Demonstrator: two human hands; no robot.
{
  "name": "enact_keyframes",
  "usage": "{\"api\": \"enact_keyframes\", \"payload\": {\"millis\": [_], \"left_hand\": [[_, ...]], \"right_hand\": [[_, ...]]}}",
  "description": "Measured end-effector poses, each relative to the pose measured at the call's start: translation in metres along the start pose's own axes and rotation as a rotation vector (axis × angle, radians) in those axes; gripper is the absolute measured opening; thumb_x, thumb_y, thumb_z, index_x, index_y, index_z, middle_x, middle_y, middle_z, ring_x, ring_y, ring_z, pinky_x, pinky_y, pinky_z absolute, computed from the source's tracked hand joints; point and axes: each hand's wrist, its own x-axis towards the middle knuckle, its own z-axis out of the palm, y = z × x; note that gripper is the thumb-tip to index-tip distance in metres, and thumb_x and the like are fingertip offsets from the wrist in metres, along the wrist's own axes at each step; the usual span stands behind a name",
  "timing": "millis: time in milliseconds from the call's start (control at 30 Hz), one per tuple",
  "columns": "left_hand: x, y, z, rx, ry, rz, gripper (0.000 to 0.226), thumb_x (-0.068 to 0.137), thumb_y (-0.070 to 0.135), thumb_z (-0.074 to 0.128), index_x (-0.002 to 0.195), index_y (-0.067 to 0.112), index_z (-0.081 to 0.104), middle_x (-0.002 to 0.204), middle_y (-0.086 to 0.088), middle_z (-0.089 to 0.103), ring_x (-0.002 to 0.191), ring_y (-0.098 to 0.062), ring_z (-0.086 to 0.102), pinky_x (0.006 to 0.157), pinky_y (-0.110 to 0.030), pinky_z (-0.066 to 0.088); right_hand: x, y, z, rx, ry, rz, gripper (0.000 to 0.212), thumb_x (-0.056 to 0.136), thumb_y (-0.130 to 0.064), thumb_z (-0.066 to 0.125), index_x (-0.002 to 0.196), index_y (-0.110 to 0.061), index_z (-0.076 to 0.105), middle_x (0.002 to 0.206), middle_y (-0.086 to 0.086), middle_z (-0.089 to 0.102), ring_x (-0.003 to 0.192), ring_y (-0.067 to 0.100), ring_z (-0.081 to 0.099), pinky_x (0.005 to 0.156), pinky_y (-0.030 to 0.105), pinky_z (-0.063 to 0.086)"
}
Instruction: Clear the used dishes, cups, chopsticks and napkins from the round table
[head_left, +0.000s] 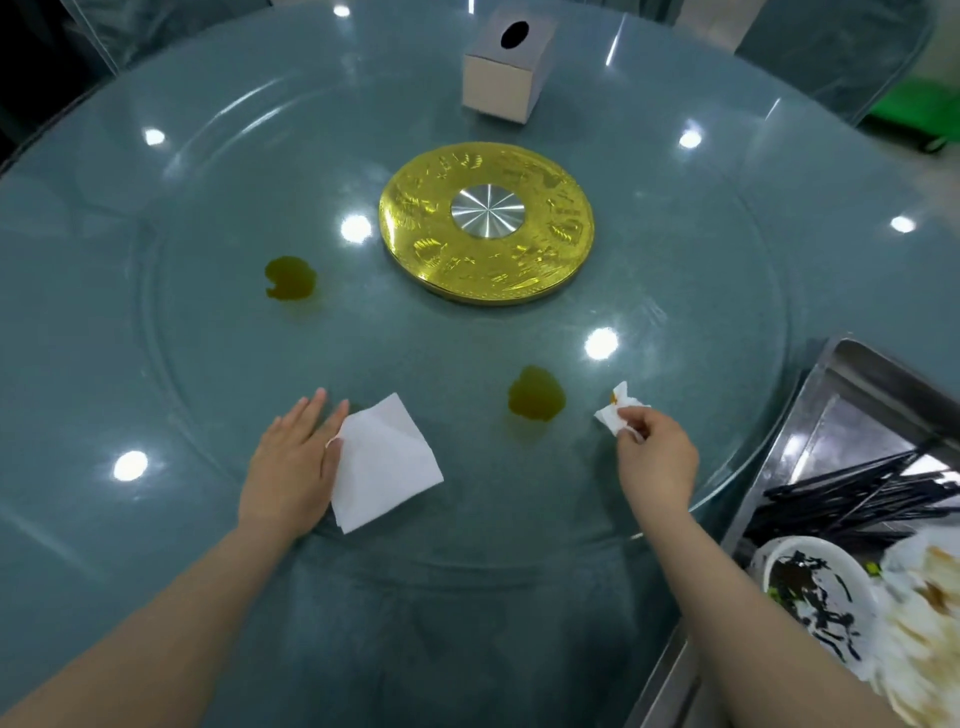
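Note:
A flat white napkin (382, 462) lies on the round glass table (156, 260) near its front edge. My left hand (296, 462) lies flat beside the napkin's left edge, fingers straight, thumb touching the paper. My right hand (657, 457) pinches a small crumpled, stained napkin (618, 413) just above the glass. A metal tray (831, 395) at the lower right holds several black chopsticks (852, 499), a dirty white bowl (810, 587) and used plates (924, 623).
Two yellow-green liquid spills mark the glass: one (291, 279) left of centre, one (535, 393) between my hands. A gold turntable hub (485, 223) sits at the centre. A grey tissue box (506, 67) stands at the far side.

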Motion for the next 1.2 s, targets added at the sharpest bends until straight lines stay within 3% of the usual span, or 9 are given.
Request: {"api": "enact_keyframes", "payload": {"millis": [133, 267, 433, 567, 733, 933, 1033, 1200], "left_hand": [[-0.011, 0.025, 0.012, 0.014, 0.034, -0.037, 0.049, 0.101, 0.032, 0.025, 0.150, 0.027, 0.027, 0.160, 0.001, 0.016, 0.148, -0.018, 0.012, 0.119, -0.035, 0.008], [-0.013, 0.036, 0.014, 0.007, 0.034, -0.053, 0.049, 0.102, 0.032, 0.024, 0.150, 0.029, 0.024, 0.160, 0.002, 0.013, 0.148, -0.017, 0.009, 0.119, -0.034, 0.006], [-0.011, 0.028, 0.014, -0.023, 0.031, -0.048, 0.048, 0.102, 0.031, 0.027, 0.150, 0.029, 0.025, 0.161, 0.002, 0.012, 0.148, -0.017, 0.008, 0.119, -0.034, 0.004], [-0.008, 0.018, 0.011, -0.017, 0.042, -0.043, 0.050, 0.100, 0.035, 0.021, 0.149, 0.028, 0.030, 0.159, 0.001, 0.018, 0.147, -0.019, 0.013, 0.119, -0.034, 0.006], [-0.002, 0.006, 0.010, 0.009, 0.035, -0.028, 0.048, 0.101, 0.033, 0.025, 0.148, 0.028, 0.031, 0.159, 0.001, 0.019, 0.147, -0.020, 0.016, 0.119, -0.035, 0.008], [0.000, 0.003, 0.005, 0.013, 0.043, -0.016, 0.055, 0.094, 0.035, 0.022, 0.147, 0.025, 0.036, 0.158, -0.002, 0.024, 0.146, -0.023, 0.021, 0.119, -0.037, 0.011], [0.000, 0.002, 0.005, 0.007, 0.037, -0.016, 0.055, 0.095, 0.036, 0.020, 0.148, 0.026, 0.033, 0.158, -0.002, 0.021, 0.147, -0.023, 0.018, 0.119, -0.037, 0.009], [0.000, 0.001, 0.006, 0.028, 0.022, -0.010, 0.054, 0.097, 0.037, 0.018, 0.149, 0.028, 0.028, 0.160, 0.000, 0.017, 0.147, -0.021, 0.014, 0.119, -0.035, 0.006]], "right_hand": [[0.027, -0.004, -0.003, -0.031, 0.069, 0.032, 0.025, 0.086, -0.014, 0.060, 0.108, -0.019, 0.071, 0.102, 0.006, 0.071, 0.104, 0.030, 0.059, 0.092, 0.038, 0.047], [0.049, -0.019, 0.007, -0.023, 0.057, 0.000, 0.022, 0.088, -0.020, 0.061, 0.107, -0.016, 0.071, 0.103, 0.006, 0.072, 0.099, 0.027, 0.063, 0.088, 0.031, 0.044], [0.021, -0.040, 0.040, -0.174, -0.096, -0.205, 0.026, 0.093, -0.021, 0.055, 0.113, -0.015, 0.070, 0.112, 0.013, 0.064, 0.097, 0.030, 0.060, 0.079, 0.029, 0.042], [-0.021, -0.035, 0.052, -0.151, -0.202, -0.384, 0.028, 0.091, -0.008, 0.054, 0.116, -0.011, 0.068, 0.113, 0.008, 0.061, 0.103, 0.022, 0.052, 0.080, 0.015, 0.030], [-0.020, -0.026, 0.039, -0.189, -0.197, -0.500, 0.019, 0.087, -0.008, 0.064, 0.102, -0.014, 0.075, 0.106, 0.005, 0.070, 0.098, 0.025, 0.060, 0.081, 0.021, 0.036], [0.041, -0.039, 0.031, -0.165, -0.049, -0.230, 0.022, 0.091, -0.016, 0.058, 0.109, -0.017, 0.071, 0.109, 0.009, 0.069, 0.099, 0.029, 0.062, 0.086, 0.030, 0.043], [0.050, -0.065, 0.048, -0.172, -0.071, -0.252, 0.017, 0.091, -0.016, 0.054, 0.090, -0.017, 0.071, 0.090, 0.010, 0.066, 0.086, 0.031, 0.059, 0.067, 0.027, 0.036], [0.036, -0.082, 0.070, -0.245, -0.190, -0.399, 0.036, 0.092, -0.003, 0.045, 0.119, -0.011, 0.066, 0.125, 0.007, 0.059, 0.113, 0.025, 0.053, 0.088, 0.022, 0.036]]}}
